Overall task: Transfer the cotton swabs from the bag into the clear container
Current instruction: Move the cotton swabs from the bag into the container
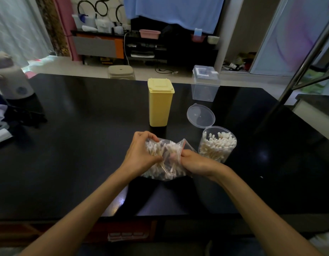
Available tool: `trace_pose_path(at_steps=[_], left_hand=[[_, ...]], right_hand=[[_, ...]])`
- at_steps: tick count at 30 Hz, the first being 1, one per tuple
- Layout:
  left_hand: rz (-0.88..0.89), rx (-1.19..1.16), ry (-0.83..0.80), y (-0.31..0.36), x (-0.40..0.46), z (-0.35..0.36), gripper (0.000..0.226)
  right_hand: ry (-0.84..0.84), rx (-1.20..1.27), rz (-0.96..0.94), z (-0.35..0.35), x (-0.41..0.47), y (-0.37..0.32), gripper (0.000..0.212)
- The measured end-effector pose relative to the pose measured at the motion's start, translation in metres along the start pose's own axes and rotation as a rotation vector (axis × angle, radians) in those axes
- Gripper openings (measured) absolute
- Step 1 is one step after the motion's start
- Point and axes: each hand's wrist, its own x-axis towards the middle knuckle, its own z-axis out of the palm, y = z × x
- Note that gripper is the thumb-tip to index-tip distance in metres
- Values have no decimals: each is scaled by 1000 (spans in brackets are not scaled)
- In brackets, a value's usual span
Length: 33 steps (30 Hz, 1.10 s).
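Your right hand (192,159) pinches the bag (165,159) mouth, your left hand (141,154) grips its swabs; the clear container (218,143) stands just right of your right hand

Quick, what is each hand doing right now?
Left hand: fingers curled around the bag of cotton swabs, gripping it.
Right hand: pinching the bag's open edge.

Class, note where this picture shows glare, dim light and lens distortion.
Head view: glare patches on the black table near its front edge and right of the container; the room is dim, so the hands look shadowed; the wide lens bows the table's far edge and slants the metal pole.
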Motion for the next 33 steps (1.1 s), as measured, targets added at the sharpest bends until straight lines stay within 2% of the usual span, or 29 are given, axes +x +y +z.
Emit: trace_pose_path(at_steps=[4,7,9,13,19,25,29,33], left_hand=[[105,3,-83,0,-1,2,52],[124,68,-113,-1,-1,3,47],[117,95,-79,-2,-1,2,45],[2,35,-14,-4,2,-1,39],[-135,-13,-50,-4,5,-3,36],[-42,61,-130,-2,3,-6,45],[-38,96,-134,-3,5,-8,46],[-34,120,-99,-5,6,-9,45]], right_hand=[[165,-75,31,-1,3,5,32],[119,-132,83,-5,2,7,28],[82,-152,102,-8,1,6,29],[17,-174,64,-10,-5,2,36],[-30,21,79,-16,-11,-1,28],[-30,206,122,-18,-10,2,36],[-121,243,144,-19,-11,2,30],[-79,282,191,-25,-14,0,28]])
